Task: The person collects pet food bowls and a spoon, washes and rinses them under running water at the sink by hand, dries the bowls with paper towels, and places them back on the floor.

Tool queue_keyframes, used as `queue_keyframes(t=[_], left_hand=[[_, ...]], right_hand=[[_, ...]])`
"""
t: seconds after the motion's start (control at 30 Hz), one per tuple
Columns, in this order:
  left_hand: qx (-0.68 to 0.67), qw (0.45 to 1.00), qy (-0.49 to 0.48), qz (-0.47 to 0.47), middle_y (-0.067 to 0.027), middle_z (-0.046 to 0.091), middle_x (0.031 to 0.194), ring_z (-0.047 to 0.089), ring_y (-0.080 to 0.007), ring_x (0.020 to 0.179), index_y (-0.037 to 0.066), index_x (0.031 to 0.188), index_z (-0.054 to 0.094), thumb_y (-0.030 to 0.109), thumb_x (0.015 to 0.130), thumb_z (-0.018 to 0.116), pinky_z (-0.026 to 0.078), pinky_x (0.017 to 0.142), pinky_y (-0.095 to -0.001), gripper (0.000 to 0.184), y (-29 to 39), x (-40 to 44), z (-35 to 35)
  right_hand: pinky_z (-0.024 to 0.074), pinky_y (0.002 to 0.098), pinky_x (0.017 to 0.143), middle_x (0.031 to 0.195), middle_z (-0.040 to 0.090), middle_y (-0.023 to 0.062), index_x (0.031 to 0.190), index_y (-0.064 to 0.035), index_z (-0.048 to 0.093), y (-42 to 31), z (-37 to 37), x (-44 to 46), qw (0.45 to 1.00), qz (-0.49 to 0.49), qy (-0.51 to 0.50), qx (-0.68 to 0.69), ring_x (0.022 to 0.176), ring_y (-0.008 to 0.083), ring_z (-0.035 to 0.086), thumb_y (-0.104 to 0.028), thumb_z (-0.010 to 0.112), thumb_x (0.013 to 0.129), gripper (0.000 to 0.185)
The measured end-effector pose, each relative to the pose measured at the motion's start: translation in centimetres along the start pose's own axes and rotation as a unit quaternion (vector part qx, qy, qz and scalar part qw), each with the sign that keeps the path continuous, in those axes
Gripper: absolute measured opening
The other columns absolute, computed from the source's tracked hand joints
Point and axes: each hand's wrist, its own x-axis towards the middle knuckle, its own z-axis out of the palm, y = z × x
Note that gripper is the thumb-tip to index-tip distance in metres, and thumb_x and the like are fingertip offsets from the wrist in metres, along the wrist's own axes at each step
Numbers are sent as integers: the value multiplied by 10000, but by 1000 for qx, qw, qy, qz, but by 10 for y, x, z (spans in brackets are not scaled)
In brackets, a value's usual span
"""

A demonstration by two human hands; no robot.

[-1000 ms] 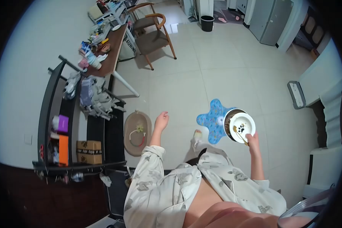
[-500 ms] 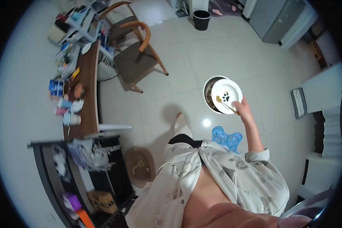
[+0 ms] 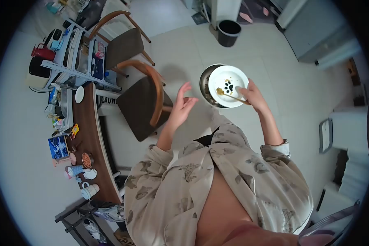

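My right hand point(image 3: 252, 95) grips the rim of a white plate point(image 3: 238, 74) that has a black paw print at its centre. Crumbs of brownish food lie on the plate. A spoon point(image 3: 233, 98) rests across it, its bowl covered in yellowish food and its handle near my thumb. Partly hidden beneath the plate is a wider metal bowl point(image 3: 205, 84) with a white rim and brown bits inside; whether my fingers also support it is hidden. My left hand point(image 3: 183, 104) is raised to the left of the bowl, empty, with fingers apart.
Two wooden chairs with dark seats point(image 3: 141, 106) stand to the left, by a brown desk point(image 3: 88, 127) carrying cups, a bowl of reddish-brown pieces point(image 3: 87, 160) and a white dish point(image 3: 79, 94). A black bin point(image 3: 228, 33) is ahead. A grey fridge point(image 3: 315, 30) stands at upper right.
My left hand has come into view, open. The plate, spoon and bowl have shifted together up and left in the view. The desk and chairs now appear nearer, and the blue mat is out of sight.
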Motion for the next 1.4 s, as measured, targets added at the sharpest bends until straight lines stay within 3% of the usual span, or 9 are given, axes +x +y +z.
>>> queue_keyframes(t=[0.27,0.4,0.47,0.57,0.63,0.83,1.1,1.23,1.4], left_hand=[[104,987,119,-8,-107,454,914,464,-165,745,-7,1029,536,198,905,527,399,688,-283,240,39,301,-84],[81,976,178,-100,-117,444,657,445,-180,663,-13,771,535,311,897,531,367,602,-323,348,39,445,-158],[30,965,252,-65,21,444,667,368,-64,637,3,811,558,268,895,550,331,566,-240,278,18,530,-199],[117,959,260,-5,-79,523,651,473,-147,604,-38,883,589,278,881,551,398,573,-290,318,30,650,-266],[44,968,246,-20,-85,550,679,497,-146,625,-41,901,592,268,872,560,411,588,-289,312,49,734,-317],[85,981,147,-94,-87,571,806,517,-160,741,-21,960,602,264,856,577,434,684,-307,304,115,962,-451],[152,949,259,-95,-116,642,789,585,-162,694,-19,983,612,287,854,588,457,637,-297,333,93,1265,-630],[102,941,312,-83,-214,617,861,588,-335,819,-21,958,620,298,829,584,458,726,-390,347,141,1389,-732],[70,921,382,-14,-119,657,821,610,-147,733,-52,980,597,173,879,516,478,659,-290,260,146,1586,-926]], right_hand=[[432,295,837,1035,568,119,1197,11,441,-166,27,353,989,-37,-138,-46,961,175,534,-114,549,801,429],[503,335,629,965,577,160,1197,-23,400,-202,66,538,959,-180,-160,-150,830,220,586,-110,562,760,474],[503,332,638,965,585,176,1196,4,390,-252,92,610,975,-105,-152,-127,848,238,593,-140,568,762,491],[471,356,782,982,583,198,1176,17,401,-286,124,739,953,-225,-104,-171,890,261,586,-135,556,772,459],[445,348,834,998,583,207,1165,13,417,-344,140,808,974,-98,-172,-111,928,270,580,-129,550,774,436],[429,300,825,1011,576,115,1125,-7,459,-475,175,1023,976,-123,-133,-124,935,186,545,-80,554,750,394],[457,399,747,907,581,250,1019,-8,416,-615,271,1364,956,-136,-171,-197,838,375,583,-136,535,758,314],[459,367,747,904,584,213,1030,0,417,-716,333,1506,948,-112,-219,-202,835,283,585,-156,555,768,334],[458,372,785,954,592,236,1056,1,398,-846,472,1729,929,-123,-268,-222,899,319,591,-279,577,823,406]])
